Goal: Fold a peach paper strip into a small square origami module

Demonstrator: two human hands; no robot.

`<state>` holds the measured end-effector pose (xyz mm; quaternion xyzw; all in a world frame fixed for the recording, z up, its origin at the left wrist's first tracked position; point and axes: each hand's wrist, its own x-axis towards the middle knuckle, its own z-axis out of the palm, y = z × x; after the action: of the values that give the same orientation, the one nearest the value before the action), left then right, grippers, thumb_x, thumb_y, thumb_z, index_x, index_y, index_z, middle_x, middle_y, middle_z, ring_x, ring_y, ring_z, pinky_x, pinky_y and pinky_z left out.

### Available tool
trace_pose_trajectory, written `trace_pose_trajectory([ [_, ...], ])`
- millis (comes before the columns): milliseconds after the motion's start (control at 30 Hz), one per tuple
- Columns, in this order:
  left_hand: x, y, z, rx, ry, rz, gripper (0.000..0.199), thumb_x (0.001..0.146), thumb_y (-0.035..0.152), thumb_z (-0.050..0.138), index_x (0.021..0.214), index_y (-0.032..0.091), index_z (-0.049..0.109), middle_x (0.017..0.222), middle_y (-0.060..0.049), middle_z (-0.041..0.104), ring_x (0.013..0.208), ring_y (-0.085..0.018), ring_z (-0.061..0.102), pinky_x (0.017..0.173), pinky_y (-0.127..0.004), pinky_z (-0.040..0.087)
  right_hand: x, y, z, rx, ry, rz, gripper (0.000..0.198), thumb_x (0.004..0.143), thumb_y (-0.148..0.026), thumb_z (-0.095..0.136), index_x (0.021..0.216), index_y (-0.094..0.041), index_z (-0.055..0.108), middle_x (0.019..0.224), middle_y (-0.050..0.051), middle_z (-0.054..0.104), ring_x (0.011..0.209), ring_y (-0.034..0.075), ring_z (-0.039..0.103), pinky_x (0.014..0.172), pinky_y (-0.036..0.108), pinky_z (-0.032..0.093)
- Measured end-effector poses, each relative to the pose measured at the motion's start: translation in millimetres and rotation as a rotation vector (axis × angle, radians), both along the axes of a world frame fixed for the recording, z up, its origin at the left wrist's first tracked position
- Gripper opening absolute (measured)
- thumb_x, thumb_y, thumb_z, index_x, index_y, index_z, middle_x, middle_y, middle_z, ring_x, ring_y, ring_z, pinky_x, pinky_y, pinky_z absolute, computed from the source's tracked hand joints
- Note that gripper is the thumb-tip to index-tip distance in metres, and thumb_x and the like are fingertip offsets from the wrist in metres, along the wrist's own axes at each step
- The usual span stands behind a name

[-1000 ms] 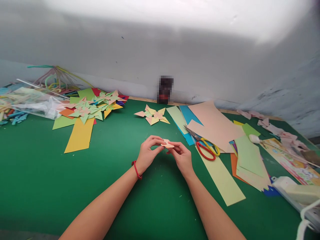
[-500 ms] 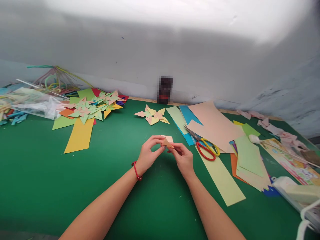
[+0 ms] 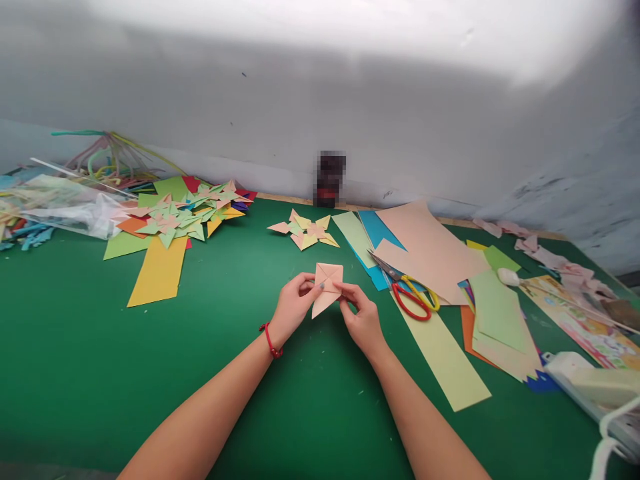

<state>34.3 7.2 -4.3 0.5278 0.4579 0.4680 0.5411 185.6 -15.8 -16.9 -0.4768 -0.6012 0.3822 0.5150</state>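
Observation:
Between my hands is a small piece of pink paper (image 3: pixel 329 275), creased crosswise on its face, with a pointed flap hanging down at its lower left. My left hand (image 3: pixel 299 297) pinches it at the left edge, thumb on top. On the opposite edge my right hand (image 3: pixel 361 313) grips it between thumb and fingers. The paper is held just above the green table (image 3: pixel 300 400). Beyond it lies a folded paper star (image 3: pixel 313 231) in pink and yellow. Scissors (image 3: pixel 407 287) with red and yellow handles rest to the right of my right hand.
At left are piled green and pink paper stars (image 3: pixel 173 220), a yellow paper strip (image 3: pixel 157 272) and a clear plastic bag (image 3: pixel 95 210). Pink sheets (image 3: pixel 425 247), a pale green strip (image 3: pixel 445 353) and a white glue gun (image 3: pixel 575 370) lie at right. A wall stands behind.
The pink paper has been opened out and turned, so its creased face and downward point now show. Both hands have shifted slightly and hold its two sides.

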Motion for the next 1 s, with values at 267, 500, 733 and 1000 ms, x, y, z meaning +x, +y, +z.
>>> trace_pose_trajectory([
  [267, -0.7, 0.1, 1.1, 0.043, -0.014, 0.017, 0.025, 0.077, 0.035, 0.057, 0.091, 0.014, 0.058, 0.09, -0.007, 0.066, 0.079, -0.017, 0.063, 0.068, -0.026, 0.049, 7.2, 10.3, -0.2, -0.21, 0.315, 0.06, 0.021, 0.082, -0.035, 0.05, 0.094, -0.02, 0.058, 0.083, 0.005, 0.064, 0.074, 0.018, 0.061, 0.061, 0.031, 0.052],
  [500, -0.3, -2.3, -2.1, 0.034, 0.045, -0.059, 0.029, 0.077, 0.039, 0.056, 0.091, 0.014, 0.06, 0.087, -0.006, 0.065, 0.077, -0.018, 0.061, 0.066, -0.027, 0.049, 7.7, 10.0, -1.2, -0.244, 0.204, 0.101, 0.021, 0.074, -0.039, 0.062, 0.078, -0.019, 0.059, 0.066, 0.0, 0.058, 0.057, 0.014, 0.054, 0.056, 0.028, 0.047],
  [733, -1.2, -2.3, -4.9, 0.038, 0.078, -0.013, 0.028, 0.077, 0.04, 0.054, 0.084, 0.015, 0.063, 0.082, -0.004, 0.066, 0.074, -0.017, 0.061, 0.065, -0.026, 0.049, 7.1, 10.2, -0.2, -0.246, 0.145, 0.052, 0.024, 0.072, -0.042, 0.062, 0.067, -0.02, 0.055, 0.059, -0.001, 0.056, 0.057, 0.015, 0.054, 0.057, 0.028, 0.045],
  [1000, 0.7, -3.2, -3.0, -0.058, -0.023, -0.099, 0.024, 0.072, 0.028, 0.062, 0.092, 0.014, 0.061, 0.091, -0.007, 0.067, 0.084, -0.02, 0.063, 0.076, -0.032, 0.05, 7.9, 10.2, 2.0, -0.24, 0.11, -0.006, 0.027, 0.07, -0.041, 0.064, 0.059, -0.019, 0.052, 0.051, -0.005, 0.047, 0.048, 0.011, 0.045, 0.048, 0.023, 0.037],
])
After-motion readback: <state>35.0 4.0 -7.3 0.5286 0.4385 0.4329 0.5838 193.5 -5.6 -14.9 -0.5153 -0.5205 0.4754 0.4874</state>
